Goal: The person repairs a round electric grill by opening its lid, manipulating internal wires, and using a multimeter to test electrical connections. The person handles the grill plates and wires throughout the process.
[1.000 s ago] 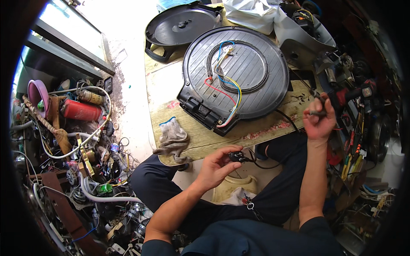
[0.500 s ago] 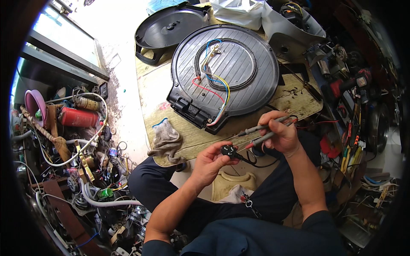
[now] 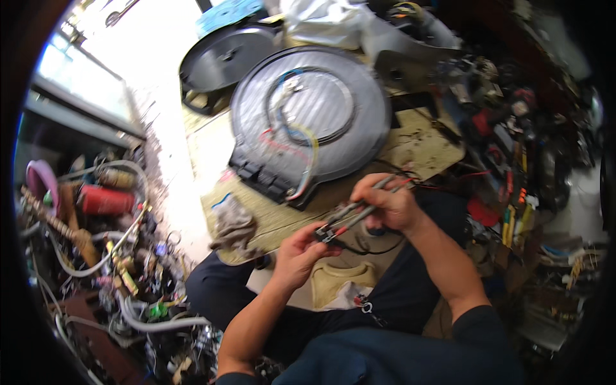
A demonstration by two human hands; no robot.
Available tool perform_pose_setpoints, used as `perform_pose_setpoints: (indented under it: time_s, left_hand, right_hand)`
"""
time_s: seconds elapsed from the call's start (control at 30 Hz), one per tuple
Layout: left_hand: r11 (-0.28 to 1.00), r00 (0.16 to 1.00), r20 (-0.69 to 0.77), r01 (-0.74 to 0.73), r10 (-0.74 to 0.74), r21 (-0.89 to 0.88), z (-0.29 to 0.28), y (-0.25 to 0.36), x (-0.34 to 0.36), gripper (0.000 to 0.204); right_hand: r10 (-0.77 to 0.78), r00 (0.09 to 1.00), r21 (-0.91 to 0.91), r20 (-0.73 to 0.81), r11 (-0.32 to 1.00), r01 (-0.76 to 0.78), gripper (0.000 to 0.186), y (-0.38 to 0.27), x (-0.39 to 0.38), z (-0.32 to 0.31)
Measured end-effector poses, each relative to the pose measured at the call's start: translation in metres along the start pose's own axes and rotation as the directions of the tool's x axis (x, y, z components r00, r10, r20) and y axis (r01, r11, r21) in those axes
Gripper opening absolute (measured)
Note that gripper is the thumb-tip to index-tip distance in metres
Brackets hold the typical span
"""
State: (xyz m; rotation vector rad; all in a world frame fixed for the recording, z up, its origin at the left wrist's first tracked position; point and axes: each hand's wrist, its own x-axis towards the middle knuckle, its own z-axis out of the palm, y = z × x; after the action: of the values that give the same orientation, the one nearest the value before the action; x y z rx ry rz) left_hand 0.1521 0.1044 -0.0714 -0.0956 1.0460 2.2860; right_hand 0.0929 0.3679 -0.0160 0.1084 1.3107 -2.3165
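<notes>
Sits at a wooden table (image 3: 423,154), facing a round, dark appliance (image 3: 256,106) with coloured wires (image 3: 314,149) across its face. With the right hand (image 3: 393,203), pinches two slim probes (image 3: 367,212) between thumb and fingers. With the left hand (image 3: 300,255), pinches a black plug (image 3: 326,236) by the table's near edge. Holds probe tips right at it, too blurred to confirm contact.

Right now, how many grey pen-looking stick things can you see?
2, both in the right hand: an upper grey probe with a dark end and a lower grey probe with a red end, near the black plug. More could be hidden elsewhere.
</notes>
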Motion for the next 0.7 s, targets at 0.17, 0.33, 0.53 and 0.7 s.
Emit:
perform_pose_setpoints:
  time_s: [0.17,0.33,0.53,0.7]
  left_hand:
    - [0.999,0.998,-0.031,-0.048,0.048,-0.005,0.002,-0.007,-0.001,0.056]
    - [0.997,0.997,-0.01,-0.074,0.074,-0.009,-0.001,-0.012,0.001,0.053]
    - [0.997,0.997,-0.021,-0.078,0.078,0.012,0.0,-0.015,0.003,0.053]
    - [0.996,0.996,-0.023,-0.085,0.085,0.021,0.001,-0.015,0.003,0.053]
  right_hand:
    - [0.002,0.998,-0.034,0.06,0.999,0.0,0.021,-0.002,0.004,-0.003]
    - [-0.016,0.997,-0.029,0.08,0.999,0.018,0.028,-0.006,0.002,-0.003]
    - [-0.036,0.995,-0.056,0.096,0.998,0.042,0.029,-0.006,-0.001,-0.006]
    - [-0.061,0.991,-0.066,0.12,0.995,0.069,0.028,-0.006,0.001,-0.006]
